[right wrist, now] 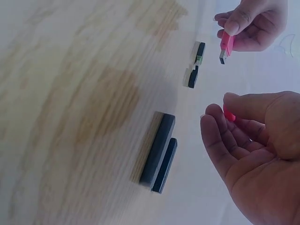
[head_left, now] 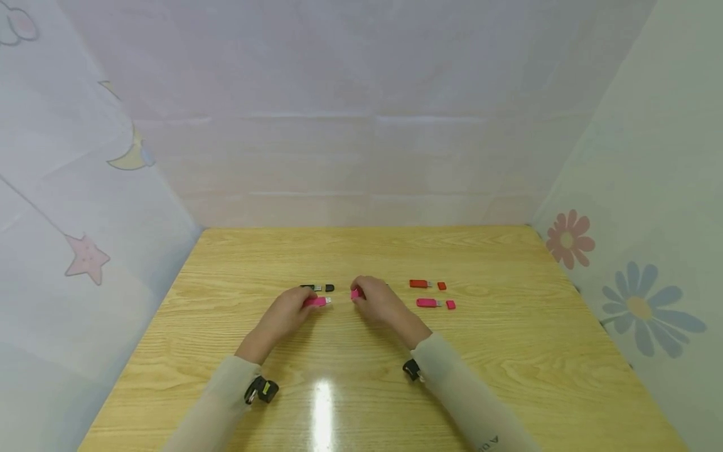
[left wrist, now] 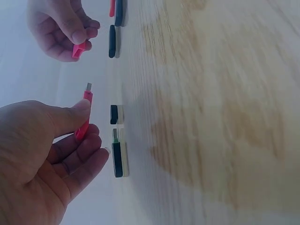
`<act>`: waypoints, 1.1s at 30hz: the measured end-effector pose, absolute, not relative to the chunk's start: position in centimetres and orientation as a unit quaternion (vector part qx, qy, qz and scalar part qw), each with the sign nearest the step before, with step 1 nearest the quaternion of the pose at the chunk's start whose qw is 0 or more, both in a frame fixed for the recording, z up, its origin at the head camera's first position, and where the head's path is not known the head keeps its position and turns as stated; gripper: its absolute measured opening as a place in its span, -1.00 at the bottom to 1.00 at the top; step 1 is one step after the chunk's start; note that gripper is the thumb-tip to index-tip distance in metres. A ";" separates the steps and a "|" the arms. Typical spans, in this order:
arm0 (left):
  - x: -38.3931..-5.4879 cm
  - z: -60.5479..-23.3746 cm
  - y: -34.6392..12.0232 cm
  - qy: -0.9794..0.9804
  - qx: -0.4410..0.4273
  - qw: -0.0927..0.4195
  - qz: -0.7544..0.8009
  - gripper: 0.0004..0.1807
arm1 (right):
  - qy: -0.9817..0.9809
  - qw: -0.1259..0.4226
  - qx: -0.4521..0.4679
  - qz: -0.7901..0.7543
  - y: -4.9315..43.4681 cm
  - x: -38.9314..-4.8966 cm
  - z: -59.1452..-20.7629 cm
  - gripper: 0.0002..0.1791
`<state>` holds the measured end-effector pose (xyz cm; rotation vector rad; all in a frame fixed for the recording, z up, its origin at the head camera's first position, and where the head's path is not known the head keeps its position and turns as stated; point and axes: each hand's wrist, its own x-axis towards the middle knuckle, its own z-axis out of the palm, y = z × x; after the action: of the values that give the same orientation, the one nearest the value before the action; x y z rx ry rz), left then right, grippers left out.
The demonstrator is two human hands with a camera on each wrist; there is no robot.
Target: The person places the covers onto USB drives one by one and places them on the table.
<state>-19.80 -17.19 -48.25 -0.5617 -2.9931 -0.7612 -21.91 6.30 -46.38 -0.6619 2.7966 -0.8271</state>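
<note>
My left hand (head_left: pixel 285 312) pinches a pink USB stick (left wrist: pixel 85 115) between thumb and fingers. Its metal plug is bare and points toward the right hand. In my right hand (head_left: pixel 380 302) a small pink cap (left wrist: pixel 78 49) is pinched at the fingertips, its open end toward the stick. Cap and stick are held apart, with a gap between them. Just beyond the left hand, a black USB stick (left wrist: pixel 117 159) lies uncapped on the table, its black cap (head_left: pixel 330 288) in line with the plug.
To the right lie a red USB stick (head_left: pixel 418 284) with its red cap (head_left: pixel 442 286) and another pink USB stick (head_left: pixel 426 302) with its cap (head_left: pixel 450 305). Two dark bar-shaped pieces (right wrist: pixel 157 150) lie beyond the right hand, mostly hidden in the head view. Wooden table (head_left: pixel 361 251) underneath.
</note>
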 end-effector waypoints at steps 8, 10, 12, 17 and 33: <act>-20.0 -47.6 -16.0 -0.947 -0.207 0.019 -0.245 -0.90 | 0.933 0.067 -0.206 -0.288 7.5 -21.7 -45.7 -0.82; -20.1 -47.5 -15.7 -0.944 -0.214 0.024 -0.249 -0.92 | 0.933 0.067 -0.202 -0.289 7.8 -21.7 -45.6 -0.81; -20.1 -47.3 -15.4 -0.942 -0.217 0.028 -0.254 -0.92 | 0.934 0.064 -0.202 -0.288 8.0 -21.7 -45.6 -0.81; -20.1 -47.1 -14.7 -0.937 -0.225 0.032 -0.266 -0.91 | 0.934 0.054 -0.205 -0.288 8.6 -21.6 -45.6 -0.82; -20.4 -46.7 -12.7 -0.938 -0.227 0.006 -0.263 -0.85 | 0.935 0.046 -0.177 -0.305 10.9 -20.9 -45.6 -0.78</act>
<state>-20.38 -12.73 -46.65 -0.7094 -2.9347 -0.8216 -20.95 10.88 -45.60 -0.5394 2.8525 -0.9325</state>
